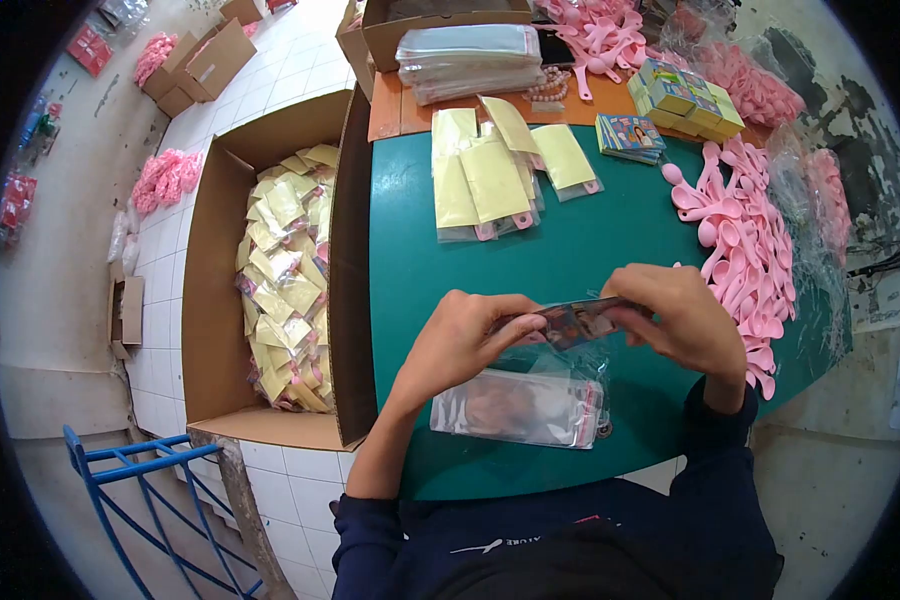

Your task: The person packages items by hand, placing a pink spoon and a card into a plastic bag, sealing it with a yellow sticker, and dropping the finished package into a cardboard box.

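Observation:
Both my hands meet over the green table, holding a dark printed card [576,322] with clear plastic around it. My left hand [470,335] pinches its left end between thumb and fingers, and a bit of pink shows beside the thumb. My right hand [678,315] has its fingers closed on the card's right end. Just below the hands lies a stack of clear plastic bags [515,408]. Farther back on the table are several filled packets [490,180] with pale yellow backs. A pile of pink spoons [745,240] is to the right of my right hand.
An open cardboard box [354,270] full of yellow-backed packets stands left of the green table [400,230]. At the back are stacked clear bags [470,55], small printed booklets [630,137] and more pink spoons [610,40]. A blue metal frame [140,470] stands at lower left.

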### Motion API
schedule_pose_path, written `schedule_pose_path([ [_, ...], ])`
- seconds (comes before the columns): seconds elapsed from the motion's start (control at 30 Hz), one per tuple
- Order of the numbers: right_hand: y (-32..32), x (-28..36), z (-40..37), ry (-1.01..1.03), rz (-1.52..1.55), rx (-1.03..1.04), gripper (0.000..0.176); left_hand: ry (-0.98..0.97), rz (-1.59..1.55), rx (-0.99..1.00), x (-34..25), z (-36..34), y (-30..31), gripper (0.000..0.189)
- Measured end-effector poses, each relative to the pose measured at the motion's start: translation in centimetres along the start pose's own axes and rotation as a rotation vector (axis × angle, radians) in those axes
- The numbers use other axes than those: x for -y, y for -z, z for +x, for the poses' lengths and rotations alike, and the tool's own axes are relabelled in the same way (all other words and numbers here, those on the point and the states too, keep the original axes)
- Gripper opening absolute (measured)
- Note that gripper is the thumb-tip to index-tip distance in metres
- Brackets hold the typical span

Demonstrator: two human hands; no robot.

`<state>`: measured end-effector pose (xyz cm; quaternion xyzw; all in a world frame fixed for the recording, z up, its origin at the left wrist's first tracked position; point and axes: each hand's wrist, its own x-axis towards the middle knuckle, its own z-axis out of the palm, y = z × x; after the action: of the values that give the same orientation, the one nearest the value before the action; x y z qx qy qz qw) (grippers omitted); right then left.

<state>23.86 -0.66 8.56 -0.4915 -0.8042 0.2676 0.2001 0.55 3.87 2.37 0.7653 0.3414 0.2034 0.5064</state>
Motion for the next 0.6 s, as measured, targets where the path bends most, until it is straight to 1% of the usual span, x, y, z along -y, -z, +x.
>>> schedule_pose_path([
  [0.03,0.2,0.0,-0.2,0.027,-0.043,-0.001,0.014,0.01,0.029,0.03,-0.4,0.0,0.1,0.022],
  [0.07,0.3,0.4,-0.2,-0.062,0.055,0.02,0.014,0.019,0.056,0.062,-0.6,0.1,0.1,0.022],
  [0.13,0.5,1.4,-0.1,-0.241,0.251,0.058,0.015,-0.04,-0.027,0.037,-0.2,0.3,-0.1,0.023],
  [0.17,0.3,1.3,-0.1,-0.15,0.151,0.062,0.016,-0.07,-0.066,0.023,-0.1,0.3,-0.1,0.023],
  [0.23,-0.3,0.7,0.0,0.036,-0.051,0.069,0.017,-0.081,-0.029,-0.007,-0.2,0.1,-0.4,0.023],
  [0.27,-0.4,0.6,0.0,0.038,-0.064,0.081,0.017,-0.085,-0.011,-0.024,-0.3,0.1,-0.5,0.023],
  [0.37,-0.8,0.1,-0.2,0.041,-0.101,0.128,0.017,-0.105,-0.006,0.023,-0.4,0.1,-0.9,0.025],
  [0.47,-1.9,-0.2,-0.3,0.019,-0.143,0.196,0.018,-0.183,-0.086,-0.065,-1.1,0.0,-1.5,0.041],
  [0.53,-1.9,0.5,-0.2,-0.024,-0.185,0.261,0.018,-0.09,-0.052,-0.05,-1.0,0.0,-1.8,0.055],
  [0.57,-2.2,-0.1,0.0,0.066,-0.116,0.228,0.018,-0.043,-0.035,-0.041,-0.9,0.1,-1.9,0.062],
  [0.6,-2.6,-1.3,0.2,0.156,-0.047,0.194,0.018,-0.072,-0.016,-0.058,-0.7,0.1,-1.9,0.064],
])
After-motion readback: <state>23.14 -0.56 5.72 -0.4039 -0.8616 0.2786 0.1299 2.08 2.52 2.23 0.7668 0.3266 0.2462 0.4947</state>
